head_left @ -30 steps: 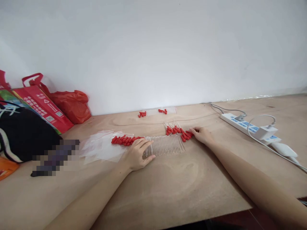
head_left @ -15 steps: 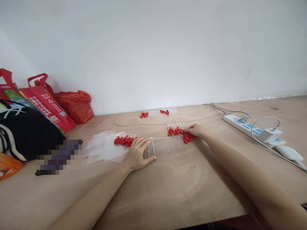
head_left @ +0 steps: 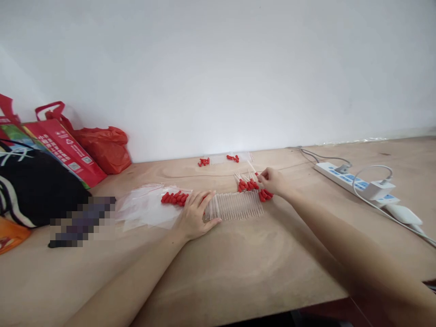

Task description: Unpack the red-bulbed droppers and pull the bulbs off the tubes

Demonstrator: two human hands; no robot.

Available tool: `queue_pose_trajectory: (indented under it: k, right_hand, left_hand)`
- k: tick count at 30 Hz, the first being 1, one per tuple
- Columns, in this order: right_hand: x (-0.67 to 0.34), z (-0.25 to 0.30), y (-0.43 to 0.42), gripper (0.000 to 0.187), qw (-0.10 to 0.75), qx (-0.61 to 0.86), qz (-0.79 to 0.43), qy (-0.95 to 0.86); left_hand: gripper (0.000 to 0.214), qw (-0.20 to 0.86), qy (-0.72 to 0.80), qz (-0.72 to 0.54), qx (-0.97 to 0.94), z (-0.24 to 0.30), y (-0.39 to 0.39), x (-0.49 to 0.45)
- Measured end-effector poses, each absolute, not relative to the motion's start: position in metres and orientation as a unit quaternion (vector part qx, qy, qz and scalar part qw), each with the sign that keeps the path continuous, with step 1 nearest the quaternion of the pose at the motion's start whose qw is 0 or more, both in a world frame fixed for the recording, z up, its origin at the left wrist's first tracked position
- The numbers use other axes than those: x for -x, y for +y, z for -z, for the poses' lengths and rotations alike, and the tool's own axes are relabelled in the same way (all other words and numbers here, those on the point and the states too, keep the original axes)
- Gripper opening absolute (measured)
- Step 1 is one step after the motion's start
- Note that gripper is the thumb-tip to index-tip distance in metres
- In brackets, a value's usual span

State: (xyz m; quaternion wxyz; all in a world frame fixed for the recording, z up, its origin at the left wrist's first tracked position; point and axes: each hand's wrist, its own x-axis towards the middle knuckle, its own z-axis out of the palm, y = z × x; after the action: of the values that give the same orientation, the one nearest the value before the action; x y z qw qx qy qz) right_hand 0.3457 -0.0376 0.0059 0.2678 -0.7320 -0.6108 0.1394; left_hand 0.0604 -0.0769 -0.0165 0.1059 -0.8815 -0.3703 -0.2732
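A row of clear droppers with red bulbs (head_left: 235, 205) lies side by side on the plywood table (head_left: 238, 268). My left hand (head_left: 195, 214) rests flat on the row's left end, fingers spread. Red bulbs (head_left: 174, 198) stick out beyond its fingertips. My right hand (head_left: 272, 181) is pinched on one dropper, its clear tube pointing up and left, just above a loose pile of red-bulbed droppers (head_left: 250, 185) behind the row's right end.
Clear plastic bags (head_left: 146, 208) lie left of the row. Red bags (head_left: 98, 147) and a black patterned bag (head_left: 30, 186) sit at the far left. Small groups of red bulbs (head_left: 218, 160) lie near the wall. A white power strip (head_left: 354, 184) with cables is at the right.
My right hand has lifted from the loose pile and moved slightly left, now holding one dropper raised. My left hand stays on the row.
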Motion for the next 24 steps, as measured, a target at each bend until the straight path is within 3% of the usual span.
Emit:
queue_pose_trajectory:
  k: [3, 7, 14, 24]
  right_hand:
    - [-0.328, 0.007, -0.070, 0.017, 0.345, 0.583, 0.032, -0.735]
    - [-0.308, 0.029, -0.102, 0.016, 0.381, 0.433, 0.152, -0.803]
    - [-0.292, 0.036, -0.110, 0.025, 0.385, 0.353, 0.184, -0.833]
    - [-0.291, 0.033, -0.113, 0.016, 0.326, 0.358, 0.186, -0.855]
  left_hand:
    - [0.066, 0.161, -0.387, 0.303, 0.856, 0.016, -0.081, -0.065]
    - [0.052, 0.211, -0.336, 0.310, 0.864, 0.015, -0.090, -0.075]
    - [0.014, 0.214, -0.272, 0.330, 0.878, 0.016, -0.100, -0.088]
    - [0.017, 0.224, -0.282, 0.329, 0.873, 0.013, -0.105, -0.088]
